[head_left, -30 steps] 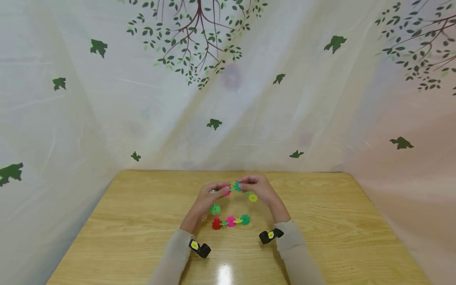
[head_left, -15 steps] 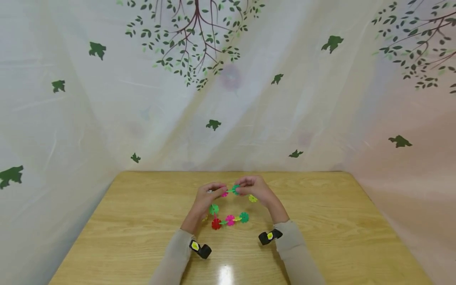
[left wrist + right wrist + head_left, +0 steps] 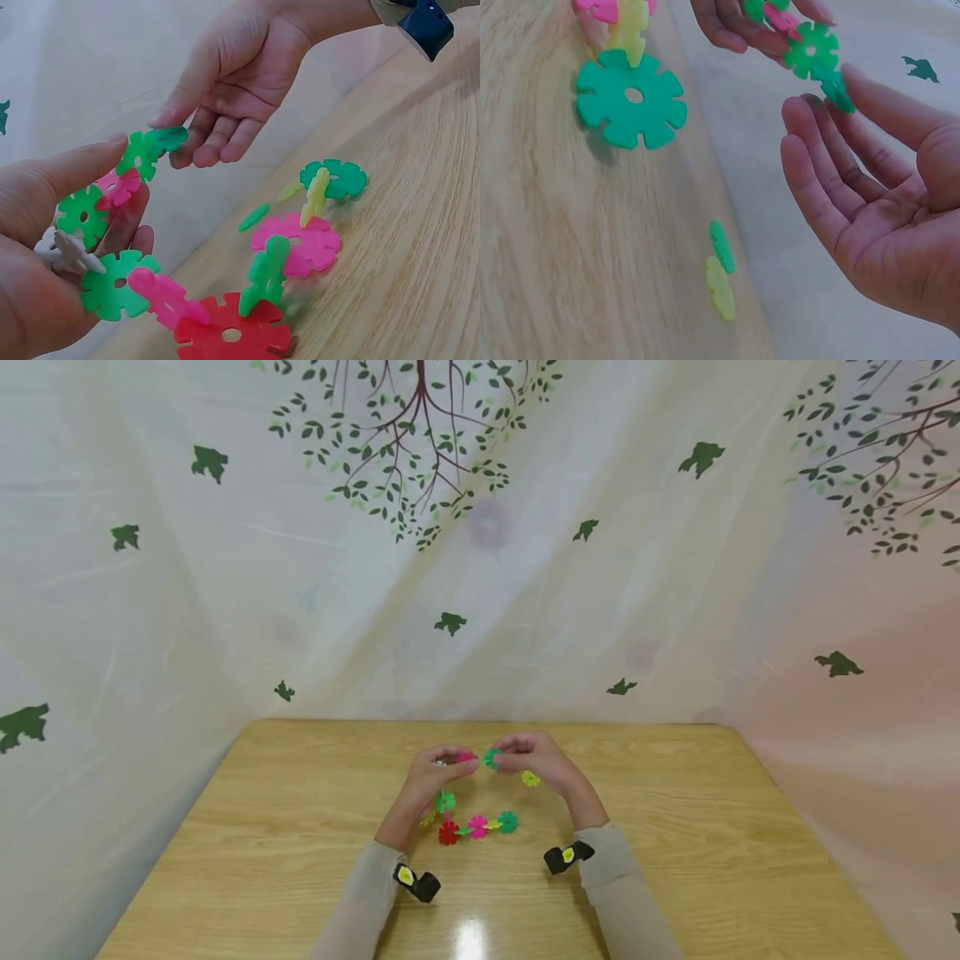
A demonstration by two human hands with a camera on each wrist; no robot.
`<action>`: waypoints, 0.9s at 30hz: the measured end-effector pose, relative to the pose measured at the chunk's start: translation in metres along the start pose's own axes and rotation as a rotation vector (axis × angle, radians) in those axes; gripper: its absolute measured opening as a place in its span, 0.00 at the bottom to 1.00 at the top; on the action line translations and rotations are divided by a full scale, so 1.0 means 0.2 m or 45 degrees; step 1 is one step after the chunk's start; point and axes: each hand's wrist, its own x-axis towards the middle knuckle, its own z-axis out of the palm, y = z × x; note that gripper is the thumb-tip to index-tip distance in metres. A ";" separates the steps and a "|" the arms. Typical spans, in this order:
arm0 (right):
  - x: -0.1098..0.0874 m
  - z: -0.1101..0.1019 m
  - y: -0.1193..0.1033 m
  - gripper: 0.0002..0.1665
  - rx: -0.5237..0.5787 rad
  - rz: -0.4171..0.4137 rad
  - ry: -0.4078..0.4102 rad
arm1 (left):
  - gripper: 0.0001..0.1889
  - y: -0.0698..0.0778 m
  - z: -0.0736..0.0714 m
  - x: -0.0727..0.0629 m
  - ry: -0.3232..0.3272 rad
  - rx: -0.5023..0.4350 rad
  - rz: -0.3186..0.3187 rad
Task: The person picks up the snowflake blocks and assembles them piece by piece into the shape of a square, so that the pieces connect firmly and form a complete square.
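A chain of slotted, flower-shaped plastic discs runs through my left hand [image 3: 435, 777], whose thumb and fingers hold it near one end. At that end a light green disc [image 3: 140, 156] follows a pink disc [image 3: 118, 186]. My right hand [image 3: 543, 764] pinches a teal disc [image 3: 838, 91] between thumb and index finger, its edge meeting the light green one. A white disc [image 3: 64, 251] lies against the left palm. From there the chain drops to a red disc [image 3: 448, 833] and continues over the table through a pink disc [image 3: 477, 827] to another teal disc [image 3: 508, 822].
A loose yellow disc [image 3: 531, 778] lies under the right hand, with a loose green disc [image 3: 722, 247] beside it. Another yellow disc [image 3: 428, 819] shows by the left wrist. The wooden table [image 3: 675, 843] meets a printed curtain [image 3: 525, 652] behind.
Both hands have shifted slightly left, carrying the pinched teal disc and the chain along. The chain's lower part has slid a little left as well. The loose yellow disc stays put.
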 end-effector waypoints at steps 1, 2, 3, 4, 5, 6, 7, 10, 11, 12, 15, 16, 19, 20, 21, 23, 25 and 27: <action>-0.01 -0.01 0.00 0.20 -0.013 0.013 0.003 | 0.16 0.00 0.00 0.00 0.008 0.010 -0.009; -0.01 -0.02 0.00 0.21 -0.030 0.027 0.009 | 0.16 0.00 0.00 0.00 0.012 0.020 -0.019; -0.02 -0.04 0.00 0.23 -0.051 0.041 0.021 | 0.16 0.00 0.00 0.00 0.015 0.028 -0.027; -0.02 -0.05 0.00 0.23 -0.082 0.059 0.038 | 0.16 0.00 -0.01 0.00 0.017 0.039 -0.032; -0.03 -0.06 -0.01 0.23 -0.115 0.070 0.051 | 0.16 -0.01 -0.01 0.00 0.017 0.041 -0.033; -0.03 -0.07 -0.01 0.23 -0.152 0.077 0.057 | 0.15 -0.01 -0.01 0.01 0.014 0.035 -0.029; -0.03 -0.09 -0.01 0.23 -0.188 0.079 0.057 | 0.15 -0.01 -0.02 0.01 0.009 0.027 -0.024; -0.05 -0.12 0.00 0.21 -0.280 0.088 0.065 | 0.15 -0.01 -0.02 0.00 -0.002 0.007 -0.008; -0.05 -0.13 0.01 0.21 -0.304 0.093 0.066 | 0.15 -0.01 -0.02 0.00 -0.004 -0.001 -0.006; -0.05 -0.14 0.02 0.20 -0.335 0.096 0.067 | 0.14 -0.01 -0.02 0.00 -0.006 -0.009 -0.003; -0.06 -0.18 0.05 0.17 -0.426 0.135 0.065 | 0.14 -0.02 -0.01 0.00 -0.009 -0.027 0.005; -0.06 -0.18 0.06 0.17 -0.450 0.155 0.058 | 0.14 -0.02 -0.01 0.00 -0.005 -0.032 0.008; -0.06 -0.19 0.07 0.17 -0.514 0.224 0.032 | 0.14 -0.01 -0.01 0.00 -0.001 -0.049 0.007; -0.06 -0.19 0.08 0.18 -0.539 0.245 0.030 | 0.14 -0.01 -0.01 0.00 0.000 -0.050 0.004; -0.05 -0.19 0.08 0.19 -0.559 0.261 0.028 | 0.14 -0.01 -0.01 0.00 -0.001 -0.047 0.002; -0.05 -0.18 0.08 0.19 -0.597 0.276 0.036 | 0.14 -0.01 -0.02 0.00 -0.005 -0.048 -0.003; -0.04 -0.16 0.08 0.19 -0.649 0.279 0.053 | 0.15 -0.01 -0.02 0.00 -0.007 -0.047 -0.005; -0.03 -0.15 0.09 0.18 -0.705 0.280 0.063 | 0.15 -0.01 -0.03 0.00 -0.006 -0.047 -0.010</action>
